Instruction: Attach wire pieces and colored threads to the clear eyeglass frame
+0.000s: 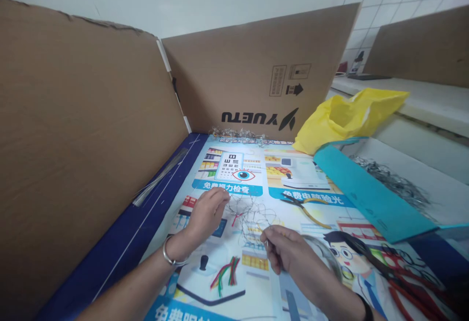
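Note:
Between my hands lies a loose tangle of thin silvery wire loops (252,216), with a short red strand on it. My left hand (208,213), with a metal bangle at the wrist, is closed at the tangle's left edge, fingertips pinching the wire. On the right side, my right hand (287,248) pinches the wire between thumb and forefinger. Short red and green strands (226,273) rest on the printed sheet below the hands. Beyond my right hand lie pliers with yellow handles (309,213). A coil of wire (331,257) shows partly behind that hand.
Cardboard panels (249,76) wall the left and back. A blue box (373,199) at right holds many wire pieces, beside a yellow bag (351,116). Red-handled tools (403,282) lie front right. Straight wires (159,179) lie at left; a wire bundle (238,134) sits at back.

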### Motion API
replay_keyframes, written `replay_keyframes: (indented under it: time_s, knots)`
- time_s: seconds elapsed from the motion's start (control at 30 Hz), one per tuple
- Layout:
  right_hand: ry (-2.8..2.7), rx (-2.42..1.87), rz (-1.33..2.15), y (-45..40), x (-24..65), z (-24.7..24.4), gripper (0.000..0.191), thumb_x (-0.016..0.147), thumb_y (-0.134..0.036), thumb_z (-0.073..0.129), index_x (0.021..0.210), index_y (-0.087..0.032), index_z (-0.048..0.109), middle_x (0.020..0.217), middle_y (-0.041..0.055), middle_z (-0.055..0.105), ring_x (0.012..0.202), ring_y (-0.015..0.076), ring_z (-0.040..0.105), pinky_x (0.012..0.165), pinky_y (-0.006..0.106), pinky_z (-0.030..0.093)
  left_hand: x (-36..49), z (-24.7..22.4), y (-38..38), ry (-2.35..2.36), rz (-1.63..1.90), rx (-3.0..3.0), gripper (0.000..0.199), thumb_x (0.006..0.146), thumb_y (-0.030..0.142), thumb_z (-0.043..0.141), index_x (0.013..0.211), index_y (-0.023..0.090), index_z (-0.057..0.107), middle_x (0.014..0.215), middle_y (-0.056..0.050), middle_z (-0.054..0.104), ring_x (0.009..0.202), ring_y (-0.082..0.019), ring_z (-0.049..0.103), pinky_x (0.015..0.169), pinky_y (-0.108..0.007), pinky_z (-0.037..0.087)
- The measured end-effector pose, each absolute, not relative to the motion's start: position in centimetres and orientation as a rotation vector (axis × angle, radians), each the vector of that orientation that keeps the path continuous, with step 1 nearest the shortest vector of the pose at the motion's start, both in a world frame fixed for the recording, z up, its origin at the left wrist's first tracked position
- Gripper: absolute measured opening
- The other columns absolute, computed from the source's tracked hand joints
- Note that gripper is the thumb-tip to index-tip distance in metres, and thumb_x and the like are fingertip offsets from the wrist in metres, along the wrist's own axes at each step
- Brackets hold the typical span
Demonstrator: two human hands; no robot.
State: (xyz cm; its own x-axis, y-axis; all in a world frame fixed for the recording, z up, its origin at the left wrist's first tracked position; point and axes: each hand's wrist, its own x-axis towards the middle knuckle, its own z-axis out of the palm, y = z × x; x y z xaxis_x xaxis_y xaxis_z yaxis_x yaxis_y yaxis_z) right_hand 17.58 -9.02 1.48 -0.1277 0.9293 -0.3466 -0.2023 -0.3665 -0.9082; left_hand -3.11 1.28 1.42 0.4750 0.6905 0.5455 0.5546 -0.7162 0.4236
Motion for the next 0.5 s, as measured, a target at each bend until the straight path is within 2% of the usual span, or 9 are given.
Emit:
replay_keyframes:
  time_s: [0.17,0.5]
  knots:
    - [-0.913,-1.276,1.622,-9.1,17.5,1.4,0.031,0.078,-0.046,0.056,0.068,-0.017,0.056,0.053,-0.0032,0.048,0.046,0.0080,0.040,0.046,0.024,0.029,-2.8,1.9,0.9,1.090,1.005,2.590,0.028,0.085,0.006,0.041,0.097,0.020,0.063,0.100,-0.008,0.061,0.093,-0.018,0.057,0.079,-0.033,0.049]
    - [-0.910,-1.290,1.624,-9.1,17.4,1.6,0.034,0.076,-0.049,0.060,0.067,-0.017,0.054,0.053,-0.0038,0.048,0.043,0.0071,0.041,0.046,0.023,0.028,-2.1,3.5,-0.5,1.332,0.708,2.671,0.022,0.087,0.021,0.045,0.087,0.018,0.066,0.099,-0.009,0.056,0.089,-0.020,0.056,0.077,-0.035,0.050]
